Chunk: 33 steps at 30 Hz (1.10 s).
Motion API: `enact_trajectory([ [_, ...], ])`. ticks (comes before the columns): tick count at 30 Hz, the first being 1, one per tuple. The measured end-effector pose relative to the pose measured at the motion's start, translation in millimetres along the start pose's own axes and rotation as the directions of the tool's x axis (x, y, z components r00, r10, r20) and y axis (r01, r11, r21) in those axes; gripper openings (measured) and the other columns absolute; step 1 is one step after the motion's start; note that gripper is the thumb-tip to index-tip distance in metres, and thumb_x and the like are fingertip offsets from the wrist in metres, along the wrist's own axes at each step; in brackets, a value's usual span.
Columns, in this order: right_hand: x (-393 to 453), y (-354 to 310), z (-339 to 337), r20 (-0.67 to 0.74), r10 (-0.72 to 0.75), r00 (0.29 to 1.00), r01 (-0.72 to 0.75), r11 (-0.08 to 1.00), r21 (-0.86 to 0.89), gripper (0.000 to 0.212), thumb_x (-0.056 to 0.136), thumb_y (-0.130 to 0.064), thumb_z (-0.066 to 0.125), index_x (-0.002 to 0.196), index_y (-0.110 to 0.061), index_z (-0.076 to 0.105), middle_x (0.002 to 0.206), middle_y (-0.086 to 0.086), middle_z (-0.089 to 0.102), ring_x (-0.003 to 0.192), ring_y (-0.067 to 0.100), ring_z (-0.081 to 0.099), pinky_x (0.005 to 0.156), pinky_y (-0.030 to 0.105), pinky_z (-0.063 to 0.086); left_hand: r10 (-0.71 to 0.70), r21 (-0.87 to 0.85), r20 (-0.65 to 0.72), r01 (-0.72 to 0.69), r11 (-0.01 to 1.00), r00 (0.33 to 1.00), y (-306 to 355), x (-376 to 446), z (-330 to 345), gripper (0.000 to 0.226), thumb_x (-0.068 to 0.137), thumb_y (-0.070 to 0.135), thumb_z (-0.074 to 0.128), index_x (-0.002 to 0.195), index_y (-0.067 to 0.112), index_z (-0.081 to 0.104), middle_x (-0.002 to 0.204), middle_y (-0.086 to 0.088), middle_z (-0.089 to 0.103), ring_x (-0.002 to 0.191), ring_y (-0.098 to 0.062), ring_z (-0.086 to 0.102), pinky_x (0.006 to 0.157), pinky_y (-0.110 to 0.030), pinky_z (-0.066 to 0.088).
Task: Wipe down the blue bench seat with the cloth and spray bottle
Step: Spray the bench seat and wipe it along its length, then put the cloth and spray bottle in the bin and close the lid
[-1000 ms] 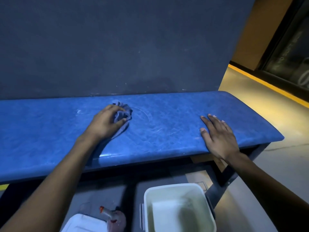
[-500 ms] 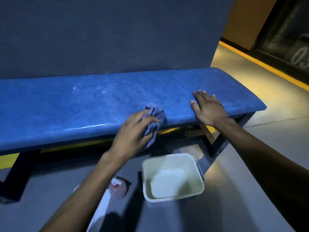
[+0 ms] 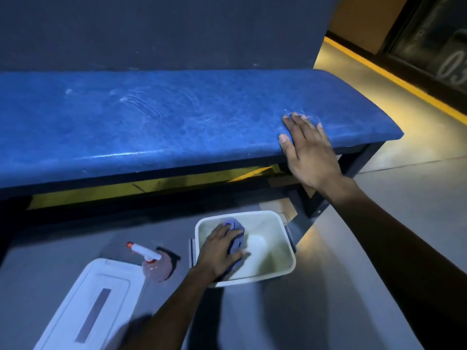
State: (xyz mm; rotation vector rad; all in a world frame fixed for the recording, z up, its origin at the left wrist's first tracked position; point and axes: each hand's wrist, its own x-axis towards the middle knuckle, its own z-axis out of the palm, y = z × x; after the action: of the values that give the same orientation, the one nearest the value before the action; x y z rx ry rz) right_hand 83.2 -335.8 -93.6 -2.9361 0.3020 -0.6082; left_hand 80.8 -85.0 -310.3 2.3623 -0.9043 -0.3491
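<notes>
Nearest the camera, at the lower left on the grey floor, lies a white lidded container [image 3: 83, 304] with a dark strip along its top. Just beyond its far corner stands the spray bottle [image 3: 154, 265], its clear pinkish body topped by a white trigger head with an orange nozzle tip pointing left; neither hand touches it. Right of the bottle, a little apart from it, sits a white square tub [image 3: 283, 238], and the left hand [image 3: 221, 251] reaches down into it from its near-left rim, fingers curled over and gripping the bunched blue-grey cloth [image 3: 236, 234], which is inside the tub against its left wall. Whether the cloth touches the tub's bottom cannot be told. Farther off, the right hand [image 3: 307, 150] rests palm down and flat, fingers spread and holding nothing, on the front edge of the blue bench seat [image 3: 164, 122] toward its right end, well apart from the cloth. Faint curved streaks show on the seat's middle surface. Under the seat a yellow band and a dark frame leg are visible. Behind the bench rises a dark wall [image 3: 164, 29], and to the far right a yellow floor line [image 3: 394, 79] runs along the floor.
</notes>
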Motion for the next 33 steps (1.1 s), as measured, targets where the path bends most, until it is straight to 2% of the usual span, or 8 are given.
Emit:
enact_trajectory([
  [3,-1.0,0.0,4.0,-0.035,-0.018,0.999,0.018,1.0,0.012,0.062,0.105,-0.05,0.018,0.156,-0.019,0.032,0.165,0.006,0.031,0.155,0.023,0.02,0.128,0.047,0.007,-0.052,-0.08,-0.219,0.035,0.996,0.974,-12.2,-27.6,-9.2,0.042,0.089,0.055,0.059,0.122,0.031,0.068,0.131,0.008,0.065,0.133,-0.018,0.051,0.115,-0.033,0.033],
  [7,-2.6,-3.4,8.8,-0.125,-0.021,0.992,0.022,1.0,0.006,0.06,0.106,-0.047,0.02,0.153,-0.014,0.037,0.162,0.01,0.036,0.154,0.027,0.025,0.127,0.051,0.01,-0.255,-0.172,-0.717,0.19,0.967,0.649,-58.0,-84.7,-41.2,0.03,0.086,0.027,0.073,0.114,0.016,0.067,0.128,-0.006,0.064,0.129,-0.031,0.054,0.112,-0.051,0.037],
  [11,-3.4,-5.7,9.9,-0.173,-0.024,0.985,0.024,1.0,0.0,0.058,0.107,-0.044,0.022,0.151,-0.012,0.039,0.161,0.012,0.039,0.152,0.03,0.028,0.126,0.054,0.013,-0.742,-0.541,-0.521,0.509,0.67,0.422,-107.9,-102.3,-57.5,0.1,0.071,0.064,0.076,0.145,0.009,0.039,0.147,-0.018,0.048,0.138,-0.036,0.044,0.113,-0.052,0.037],
  [13,-3.6,-5.1,9.2,-0.176,-0.016,0.984,0.016,1.0,-0.004,0.057,0.107,-0.044,0.022,0.151,-0.012,0.04,0.161,0.012,0.039,0.152,0.03,0.028,0.126,0.054,0.013,-0.876,-0.755,-0.221,0.492,0.432,0.429,-126.5,-94.0,-53.4,0.11,0.067,0.067,0.08,0.147,0.008,0.033,0.14,-0.015,0.056,0.13,-0.033,0.055,0.108,-0.049,0.045],
  [15,-4.6,-4.7,8.3,-0.162,-0.016,0.987,0.014,1.0,-0.019,0.057,0.107,-0.043,0.022,0.152,-0.012,0.039,0.161,0.013,0.038,0.152,0.031,0.028,0.126,0.055,0.013,-0.88,-0.768,-0.095,0.528,0.363,0.466,-140.0,-84.5,-46.2,0.099,0.063,0.073,0.075,0.129,0.004,0.05,0.118,-0.016,0.07,0.111,-0.037,0.067,0.096,-0.05,0.053],
  [21,-3.7,-7.2,1.2,-0.104,0.005,0.995,-0.009,0.999,-0.035,0.06,0.107,-0.045,0.02,0.156,-0.013,0.033,0.164,0.011,0.032,0.155,0.029,0.022,0.127,0.053,0.01,-0.791,-0.533,-0.237,0.605,0.591,0.564,-111.5,-89.4,-60.3,0.034,0.103,0.017,0.046,0.133,-0.001,0.047,0.119,-0.032,0.066,0.109,-0.051,0.062,0.088,-0.048,0.046],
  [29,-12.2,-20.7,-5.3,-0.098,0.065,0.993,-0.062,0.998,0.031,0.056,0.108,-0.04,0.027,0.156,-0.011,0.032,0.166,0.012,0.029,0.155,0.027,0.02,0.127,0.05,0.009,-0.512,-0.19,-0.299,0.476,0.859,0.805,-57.2,-100.4,-131.9,0.027,0.103,0.03,0.048,0.126,0.016,0.054,0.106,-0.02,0.074,0.102,-0.045,0.068,0.072,-0.036,0.039],
  [33,-70.7,-61.9,9.4,-0.094,-0.208,0.974,0.223,0.955,0.197,0.061,0.1,-0.03,0.056,0.154,-0.011,0.035,0.163,0.007,0.035,0.151,0.019,0.031,0.127,0.048,0.018,-0.323,-0.039,-0.28,0.325,0.945,0.904,-6.5,-94.9,-180.1,0.027,0.102,0.04,0.049,0.121,0.025,0.058,0.096,-0.012,0.077,0.098,-0.041,0.068,0.072,-0.035,0.046],
])
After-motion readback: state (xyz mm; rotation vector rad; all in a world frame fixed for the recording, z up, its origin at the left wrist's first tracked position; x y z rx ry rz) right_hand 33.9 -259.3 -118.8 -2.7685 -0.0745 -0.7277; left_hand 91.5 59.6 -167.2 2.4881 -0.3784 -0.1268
